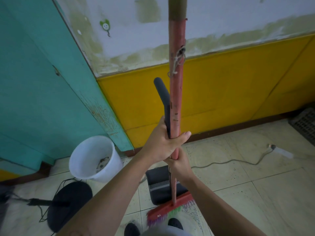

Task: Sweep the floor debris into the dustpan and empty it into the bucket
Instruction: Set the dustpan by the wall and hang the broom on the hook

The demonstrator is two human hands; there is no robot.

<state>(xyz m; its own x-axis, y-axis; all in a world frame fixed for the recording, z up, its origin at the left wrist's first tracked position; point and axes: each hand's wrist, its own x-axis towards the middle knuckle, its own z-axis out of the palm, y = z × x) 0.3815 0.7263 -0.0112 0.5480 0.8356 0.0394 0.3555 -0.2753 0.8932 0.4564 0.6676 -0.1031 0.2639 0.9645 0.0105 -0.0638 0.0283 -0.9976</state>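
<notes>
Bucket (95, 159) left, broom pole (176, 82) upright at centre.
The white bucket (debris inside) sits at 9 o'clock of the dustpan (158, 178); the left hand (163, 143) wraps dustpan handle (162, 92) and broom pole together; the right hand (179, 165), at its 5 o'clock, grips the pole.

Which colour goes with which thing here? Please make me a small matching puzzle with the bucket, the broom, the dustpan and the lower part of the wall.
Things:
1. bucket
2. broom
3. dustpan
4. lower wall panel

Colours:
A. red
B. yellow
C. white
D. dark grey

Pairs: 1-C, 2-A, 3-D, 4-B
</notes>
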